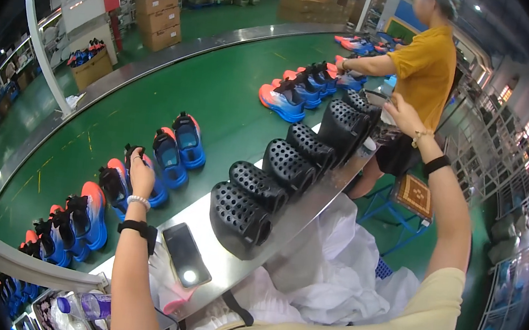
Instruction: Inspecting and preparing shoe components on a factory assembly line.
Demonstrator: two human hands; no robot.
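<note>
My left hand (141, 174) is nearest the work, fingers (138, 155) curled down onto the heel of a blue and orange sneaker (146, 181) on the green belt (220, 96); its long axis runs from 7 to 1 o'clock, toe pointing away. At 4 o'clock from that hand a dark glossy phone (186, 255) lies flat on the steel surface (228, 267), beside a row of black perforated moulded forms (239, 217) trailing toward 1 o'clock. Farther off, my right hand (404, 113) hovers with fingers loosely spread, holding nothing, near a person in a yellow shirt (426, 66).
</note>
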